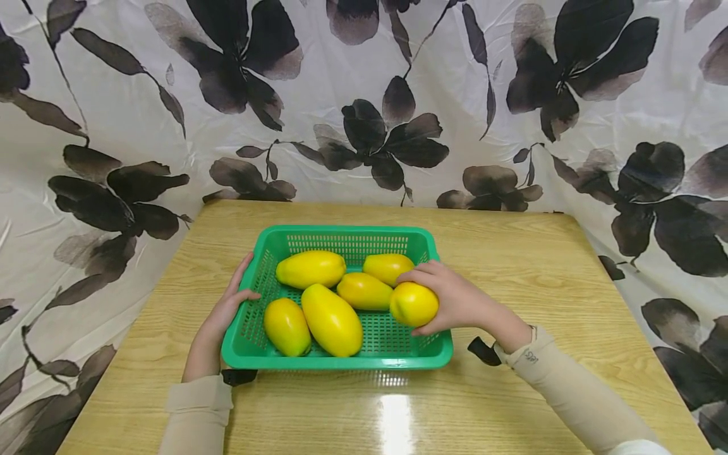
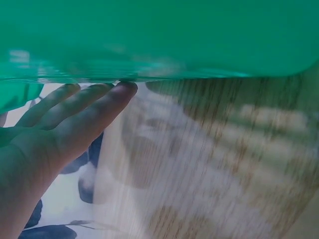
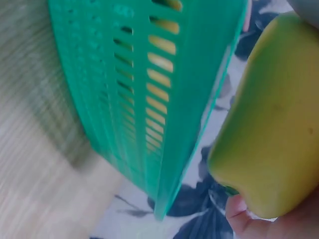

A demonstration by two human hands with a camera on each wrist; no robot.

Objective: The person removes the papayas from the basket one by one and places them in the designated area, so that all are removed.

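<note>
A green plastic basket (image 1: 335,363) stands on the table with several yellow papayas inside, among them a large papaya (image 1: 332,321) near its front. My left hand (image 1: 218,316) holds the basket's left rim, thumb over the edge and fingers along the outer wall. In the left wrist view, those fingers (image 2: 94,112) lie nearly straight under the green rim. Over the basket's right end, my right hand (image 1: 449,297) grips a papaya (image 1: 414,304) between thumb and fingers. The right wrist view shows this papaya (image 3: 274,119) greenish along one side, beside the slotted basket wall (image 3: 129,99).
The wooden table (image 1: 512,253) extends around the basket. Behind it and along both sides hangs a white cloth (image 1: 318,82) with dark flowers. Black straps (image 1: 483,351) show at both wrists, next to the beige sleeves (image 1: 569,385).
</note>
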